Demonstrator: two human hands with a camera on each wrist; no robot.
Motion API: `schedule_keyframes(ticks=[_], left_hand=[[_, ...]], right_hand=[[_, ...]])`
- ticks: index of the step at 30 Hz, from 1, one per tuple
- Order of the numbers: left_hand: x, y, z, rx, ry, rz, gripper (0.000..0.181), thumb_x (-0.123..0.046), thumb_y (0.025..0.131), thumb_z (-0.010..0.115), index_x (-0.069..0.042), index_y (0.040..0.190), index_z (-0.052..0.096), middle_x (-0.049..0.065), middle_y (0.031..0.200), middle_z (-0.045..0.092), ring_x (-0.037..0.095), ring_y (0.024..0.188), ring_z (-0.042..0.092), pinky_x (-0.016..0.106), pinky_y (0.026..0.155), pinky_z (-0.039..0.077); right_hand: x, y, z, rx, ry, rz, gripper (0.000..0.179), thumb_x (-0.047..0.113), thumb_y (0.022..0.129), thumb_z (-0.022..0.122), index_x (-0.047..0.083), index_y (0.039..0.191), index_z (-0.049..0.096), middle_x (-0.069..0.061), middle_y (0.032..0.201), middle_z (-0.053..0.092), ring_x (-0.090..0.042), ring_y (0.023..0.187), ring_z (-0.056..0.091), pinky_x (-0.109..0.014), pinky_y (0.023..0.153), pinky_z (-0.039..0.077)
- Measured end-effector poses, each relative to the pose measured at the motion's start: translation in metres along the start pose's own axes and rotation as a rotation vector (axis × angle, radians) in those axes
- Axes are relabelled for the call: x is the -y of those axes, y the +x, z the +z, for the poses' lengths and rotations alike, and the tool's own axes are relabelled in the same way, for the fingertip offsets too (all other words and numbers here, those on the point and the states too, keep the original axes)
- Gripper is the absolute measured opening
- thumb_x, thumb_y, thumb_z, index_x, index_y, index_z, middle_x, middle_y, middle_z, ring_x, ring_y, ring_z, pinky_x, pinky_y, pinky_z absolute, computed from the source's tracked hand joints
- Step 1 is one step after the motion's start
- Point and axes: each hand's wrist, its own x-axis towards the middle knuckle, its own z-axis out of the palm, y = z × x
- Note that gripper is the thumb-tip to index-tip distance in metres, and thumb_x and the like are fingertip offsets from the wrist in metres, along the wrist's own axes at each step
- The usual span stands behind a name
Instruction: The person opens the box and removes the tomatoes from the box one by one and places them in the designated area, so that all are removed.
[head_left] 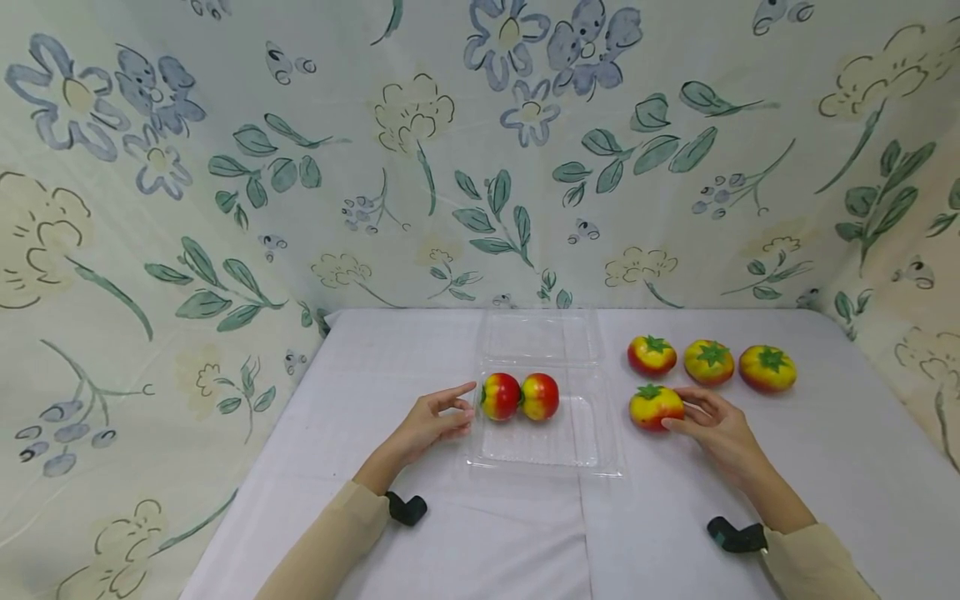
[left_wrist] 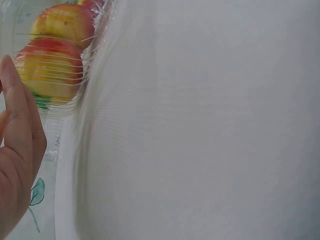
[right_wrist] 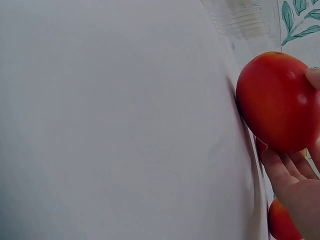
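Observation:
A clear plastic clamshell container (head_left: 540,463) lies with its lid (head_left: 542,337) folded back toward the wall. Two red-and-yellow tomatoes (head_left: 500,397) rest on their sides against each other in its back left part. My left hand (head_left: 422,429) is at the container's left wall, its fingers (left_wrist: 17,107) extended beside the ridged plastic and holding nothing. To the right of the container, my right hand (head_left: 716,432) grips a tomato (head_left: 651,407) between thumb and fingers, its green leafy top upward. The tomato's smooth red underside shows in the right wrist view.
Behind the right hand, three more tomatoes (head_left: 708,362) stand in a row, leafy tops up. A white cloth (head_left: 517,542) with creases covers the table. Floral fabric (head_left: 420,183) hangs along the back and both sides.

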Motion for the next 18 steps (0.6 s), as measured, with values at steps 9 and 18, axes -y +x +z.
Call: schedule_keyframes(ticks=[9, 18], left_hand=[[-0.0016, -0.0013, 0.0005, -0.006, -0.003, -0.001, 0.058, -0.010, 0.093, 0.072, -0.018, 0.147, 0.052, 0.013, 0.112, 0.057, 0.016, 0.080, 0.066, 0.029, 0.083, 0.058], [-0.0023, -0.0012, 0.0014, -0.010, -0.012, -0.010, 0.059, -0.011, 0.092, 0.072, -0.017, 0.147, 0.052, 0.013, 0.111, 0.057, 0.016, 0.081, 0.067, 0.030, 0.083, 0.058]], right_hand=[[0.0008, -0.0009, -0.0043, 0.018, -0.009, 0.001, 0.061, 0.017, 0.089, 0.078, 0.003, 0.139, 0.046, 0.011, 0.127, 0.049, 0.009, 0.105, 0.051, -0.010, 0.086, 0.049], [0.0033, -0.0028, -0.0099, 0.049, -0.105, -0.002, 0.071, 0.022, 0.088, 0.079, -0.002, 0.144, 0.042, -0.022, 0.146, 0.040, 0.011, 0.107, 0.050, -0.012, 0.087, 0.049]])
